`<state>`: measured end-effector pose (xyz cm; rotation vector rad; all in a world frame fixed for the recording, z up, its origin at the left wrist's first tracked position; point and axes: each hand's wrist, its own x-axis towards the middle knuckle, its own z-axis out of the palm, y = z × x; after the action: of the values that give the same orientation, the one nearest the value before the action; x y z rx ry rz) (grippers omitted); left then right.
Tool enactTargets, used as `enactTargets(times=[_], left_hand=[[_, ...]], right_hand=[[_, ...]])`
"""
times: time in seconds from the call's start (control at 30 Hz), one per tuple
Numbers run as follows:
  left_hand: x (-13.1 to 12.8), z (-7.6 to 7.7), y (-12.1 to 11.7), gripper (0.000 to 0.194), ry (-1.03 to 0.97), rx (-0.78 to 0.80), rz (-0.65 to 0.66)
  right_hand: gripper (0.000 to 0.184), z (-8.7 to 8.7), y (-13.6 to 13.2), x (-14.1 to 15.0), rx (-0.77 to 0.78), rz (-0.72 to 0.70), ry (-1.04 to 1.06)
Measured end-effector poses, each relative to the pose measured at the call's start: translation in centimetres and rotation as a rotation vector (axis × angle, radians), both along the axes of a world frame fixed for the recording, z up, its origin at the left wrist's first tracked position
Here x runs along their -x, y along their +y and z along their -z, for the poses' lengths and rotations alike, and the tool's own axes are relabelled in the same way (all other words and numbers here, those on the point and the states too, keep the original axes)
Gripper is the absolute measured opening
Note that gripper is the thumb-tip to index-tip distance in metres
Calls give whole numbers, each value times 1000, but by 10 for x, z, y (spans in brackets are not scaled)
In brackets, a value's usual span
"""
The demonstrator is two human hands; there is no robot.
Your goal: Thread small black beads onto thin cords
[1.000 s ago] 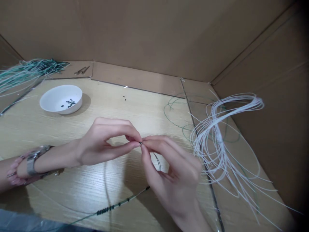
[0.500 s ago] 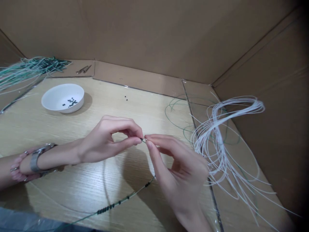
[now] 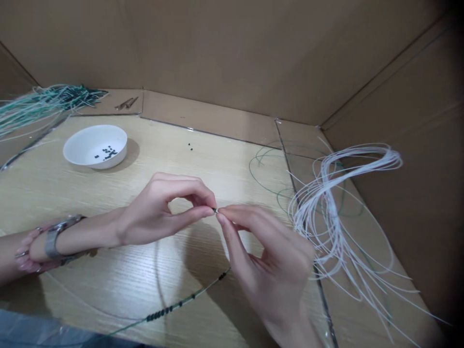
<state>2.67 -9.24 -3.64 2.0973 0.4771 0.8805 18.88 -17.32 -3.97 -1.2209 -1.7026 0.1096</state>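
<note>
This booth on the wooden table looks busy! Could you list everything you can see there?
pinched bead: one, dark, on a thin strand between both hands
beaded cord: one, green with black beads, front of table
bowl: one, white, back left
bowl beads: several, black, inside bowl
loose beads: about two, black, on table
white cords: many, white, right
green cord: one loop, green, behind white cords
cord bundle: one, green and white, far left
metal pieces: two, silvery, back ledge
table: one, pale wood
cardboard walls: brown, around table
wristwatch: one, silver, left wrist
bracelet: one, pink, left arm
left hand: one, pinching
right hand: one, pinching
</note>
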Motion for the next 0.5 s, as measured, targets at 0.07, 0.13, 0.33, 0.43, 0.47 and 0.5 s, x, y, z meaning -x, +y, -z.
enactTargets(times=[0.07,0.13,0.33,0.43,0.47,0.5], left_hand=[[0,0,0,3,5,-3,1],[-1,1,0,3,8,-11,-1],[1,-1,4,5,96,-214,-11],[3,-2,6,11,116,-359,31],[3,-2,6,13,110,-376,49],[4,-3,6,14,107,-376,62]], right_hand=[[15,0,0,0,4,-1,-15],[15,-1,0,0,7,-1,-36],[11,0,-1,-2,19,22,-133],[12,1,0,-4,1,13,-177],[13,1,0,-5,6,3,-167],[13,1,1,-5,22,-12,-145]])
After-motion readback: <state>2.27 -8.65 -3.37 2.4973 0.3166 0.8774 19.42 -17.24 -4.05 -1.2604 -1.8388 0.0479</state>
